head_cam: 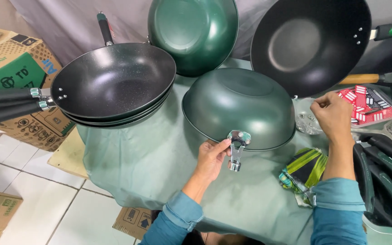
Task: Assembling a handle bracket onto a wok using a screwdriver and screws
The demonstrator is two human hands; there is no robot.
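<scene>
Left hand: the left hand (212, 156) pinches a metal handle bracket (237, 149) between thumb and fingertips, holding it flat against the rim of the upturned wok, so the bracket sits where a handle would join.
Bracket: shiny, with a forked plate at the top against the wok wall and a short stem pointing down toward the near edge of the table.
Upturned green wok: the upturned green wok (239, 106) lies mouth down at the middle of the cloth-covered table (150, 172), which brings its outer wall and rim within reach of the hand.
Right hand: the right hand (334, 115) is curled with fingertips drawn together above a clear dish of small metal fasteners (306, 121) near the right edge; whether it holds one I cannot tell.
Stack of black woks: a stack of black woks (114, 84) sits at the left edge, handles overhanging.
Leaning woks: a green wok (193, 31) and a black wok (311, 43) lean at the far edge, insides facing forward.
Loose handles: dark green handles (382, 177) are heaped at the near right corner, close to the right forearm.
Striped cloth: a striped cloth (302, 170) lies bunched by the right sleeve.
Red-and-white packet: a red-and-white packet (366, 104) lies in a tray beyond the dish.
</scene>
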